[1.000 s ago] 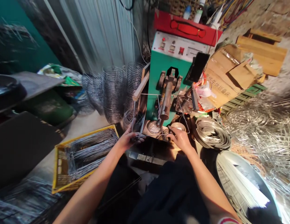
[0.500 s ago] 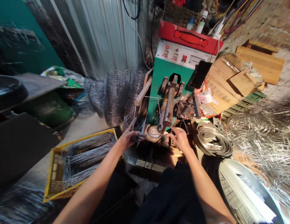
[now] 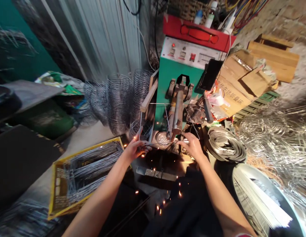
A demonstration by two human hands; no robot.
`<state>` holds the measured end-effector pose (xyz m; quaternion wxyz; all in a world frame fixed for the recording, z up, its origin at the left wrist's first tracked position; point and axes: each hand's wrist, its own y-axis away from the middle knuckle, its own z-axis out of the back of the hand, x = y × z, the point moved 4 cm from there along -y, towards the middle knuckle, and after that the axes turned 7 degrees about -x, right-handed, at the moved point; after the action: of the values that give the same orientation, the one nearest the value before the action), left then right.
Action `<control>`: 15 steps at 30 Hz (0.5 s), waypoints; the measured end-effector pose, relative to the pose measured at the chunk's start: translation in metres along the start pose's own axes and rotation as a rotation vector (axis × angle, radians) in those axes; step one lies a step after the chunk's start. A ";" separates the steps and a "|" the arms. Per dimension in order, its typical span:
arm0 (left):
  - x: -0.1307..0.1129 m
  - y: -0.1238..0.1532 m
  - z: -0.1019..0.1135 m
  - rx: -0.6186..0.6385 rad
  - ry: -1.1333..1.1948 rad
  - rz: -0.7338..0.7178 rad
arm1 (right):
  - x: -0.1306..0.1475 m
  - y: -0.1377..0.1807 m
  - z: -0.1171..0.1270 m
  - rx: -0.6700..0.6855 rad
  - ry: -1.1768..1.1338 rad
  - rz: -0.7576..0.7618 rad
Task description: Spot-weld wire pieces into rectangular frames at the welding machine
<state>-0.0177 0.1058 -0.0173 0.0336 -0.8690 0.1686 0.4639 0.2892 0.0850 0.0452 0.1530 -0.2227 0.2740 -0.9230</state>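
Your left hand (image 3: 136,148) grips the wire frame (image 3: 140,125), positioned at the lower end of the metal arm (image 3: 177,113). Your right hand (image 3: 192,144) is beside that end; its grip cannot be determined. Sparks (image 3: 158,207) could burn bare skin; a slackened hold could misalign the wire frame.

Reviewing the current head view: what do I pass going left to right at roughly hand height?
Yellow crate → left hand → round dish → right hand → coil of flat strip → heap of wire.
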 end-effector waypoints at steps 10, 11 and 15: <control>0.021 0.069 -0.003 0.112 0.050 0.027 | -0.037 0.062 0.040 -0.048 -0.345 -0.694; 0.030 0.088 0.001 0.129 0.051 0.048 | -0.028 0.085 0.042 -0.016 -0.456 -0.756; 0.070 0.152 0.023 0.183 0.092 0.179 | 0.021 0.198 0.062 0.169 -0.708 -0.935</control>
<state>-0.0496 -0.0511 -0.0729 0.0638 -0.8642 0.2883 0.4075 0.3336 -0.1091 -0.0152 -0.1704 -0.6013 0.0048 -0.7806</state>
